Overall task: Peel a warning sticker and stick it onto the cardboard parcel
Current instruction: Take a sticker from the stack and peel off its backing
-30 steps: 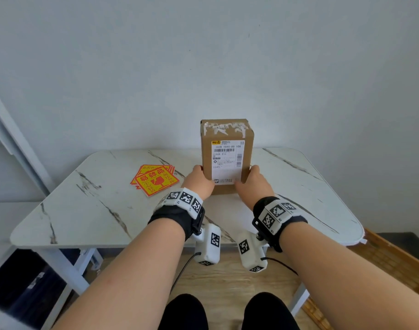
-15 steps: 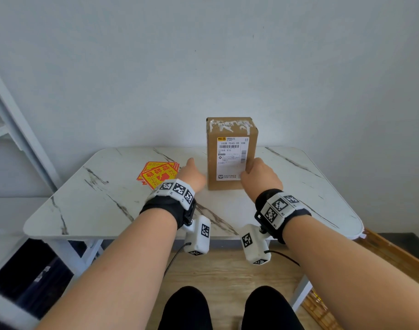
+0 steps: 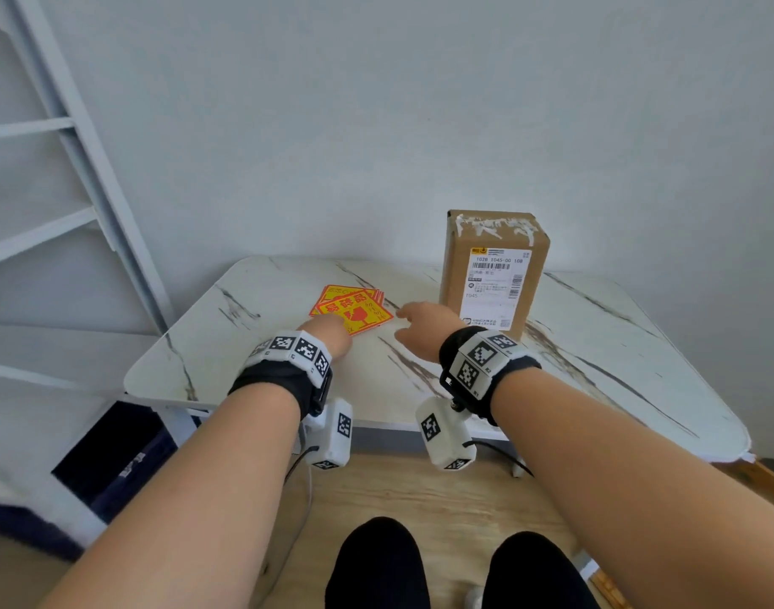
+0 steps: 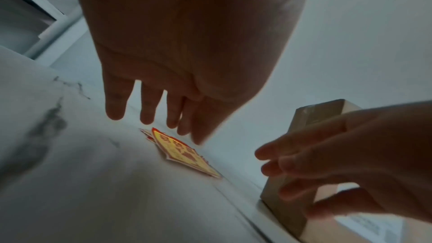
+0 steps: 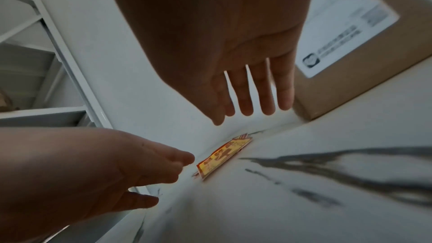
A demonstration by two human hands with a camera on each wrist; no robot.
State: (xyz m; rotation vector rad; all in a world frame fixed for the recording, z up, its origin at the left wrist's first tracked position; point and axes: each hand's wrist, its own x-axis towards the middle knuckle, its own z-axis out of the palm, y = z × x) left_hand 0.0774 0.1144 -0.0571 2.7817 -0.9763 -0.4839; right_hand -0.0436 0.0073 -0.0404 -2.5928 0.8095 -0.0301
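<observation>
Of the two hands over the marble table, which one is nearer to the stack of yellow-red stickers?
The left hand: it reaches the near corner of the yellow-and-red warning sticker stack, while the right hand hovers between that stack and the upright brown cardboard parcel.

The scene is viewed by the head camera from above and behind both hands, facing forward and down. Each wrist camera is held low and close beneath its palm, aimed along the fingers; the sticker stack [image 3: 352,310] ahead is shared by all three.
</observation>
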